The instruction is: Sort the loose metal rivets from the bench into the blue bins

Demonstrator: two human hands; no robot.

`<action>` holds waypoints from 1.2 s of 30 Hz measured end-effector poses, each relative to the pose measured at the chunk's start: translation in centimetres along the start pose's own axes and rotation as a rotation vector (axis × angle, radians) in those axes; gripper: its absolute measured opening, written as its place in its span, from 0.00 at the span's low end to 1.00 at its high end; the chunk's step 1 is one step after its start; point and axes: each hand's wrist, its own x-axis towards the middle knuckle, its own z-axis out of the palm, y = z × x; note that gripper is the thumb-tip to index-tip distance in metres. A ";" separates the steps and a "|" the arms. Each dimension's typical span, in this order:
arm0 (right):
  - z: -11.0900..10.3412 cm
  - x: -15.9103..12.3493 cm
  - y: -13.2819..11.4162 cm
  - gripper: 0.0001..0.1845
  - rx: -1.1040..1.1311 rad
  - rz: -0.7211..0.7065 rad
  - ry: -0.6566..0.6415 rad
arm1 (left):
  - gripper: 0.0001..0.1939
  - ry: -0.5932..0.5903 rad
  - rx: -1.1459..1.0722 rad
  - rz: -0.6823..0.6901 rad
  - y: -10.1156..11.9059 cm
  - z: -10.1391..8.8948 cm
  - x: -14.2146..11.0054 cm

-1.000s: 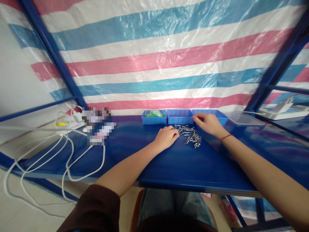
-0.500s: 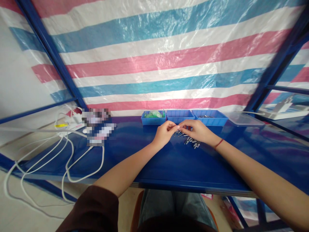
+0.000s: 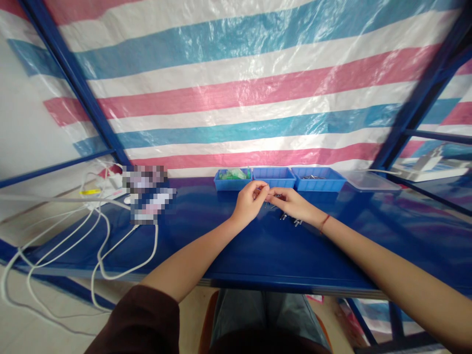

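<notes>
Far left on my feed, white cables [image 3: 99, 236] loop over the edge of the blue table [image 3: 258, 246], well apart from the work. Moving in, my left hand [image 3: 248, 204] is raised just off the table with its fingertips pinched together on something tiny; I judge it to be a small metal piece, though it is too small to tell. My right hand [image 3: 291, 204] meets it tip to tip, thumb and forefinger likewise closed on a small part. Under that wrist lies the pile of metal pins [image 3: 289, 219], partly hidden. Behind the hands stand three blue trays [image 3: 275, 184], the left one with green bits, the right one with a few pins. To do this mating well, I'd keep both wrists low and steady, line the pieces up before pressing, and grip lightly
</notes>
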 end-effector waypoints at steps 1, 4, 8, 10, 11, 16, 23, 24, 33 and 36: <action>0.0 0.0 -0.1 0.18 0.010 0.001 0.002 | 0.08 0.005 0.005 0.002 0.1 0.0 0.0; -0.2 0.1 -0.2 0.19 0.063 0.016 0.042 | 0.06 0.026 0.009 -0.023 0.3 0.0 0.0; -0.6 0.2 -0.2 0.20 0.145 0.043 0.159 | 0.05 0.049 0.006 -0.086 0.3 -0.1 0.2; -0.7 0.2 -0.1 0.20 0.159 0.022 0.249 | 0.06 0.037 0.002 -0.131 0.1 -0.2 0.2; -0.7 0.2 -0.1 0.19 0.154 0.003 0.292 | 0.06 0.016 -0.004 -0.153 -0.1 -0.2 0.2; -1.0 0.3 -0.3 0.14 0.068 -0.054 0.343 | 0.12 -0.259 -0.052 -0.172 -0.6 0.5 -0.2; -6.5 0.1 2.0 0.10 -0.607 -0.023 0.687 | 0.21 -0.481 0.437 0.176 0.0 0.2 -1.0; -7.6 -0.1 2.7 0.10 -0.659 -0.014 0.706 | 0.20 -0.531 0.502 0.194 0.1 0.1 -1.0; -9.7 -0.3 6.1 0.10 -0.851 0.057 0.593 | 0.14 -0.582 0.601 0.195 -1.0 0.3 -0.6; -8.4 0.1 4.9 0.12 -0.825 0.009 0.557 | 0.10 -0.567 0.570 0.198 -1.3 0.1 -0.3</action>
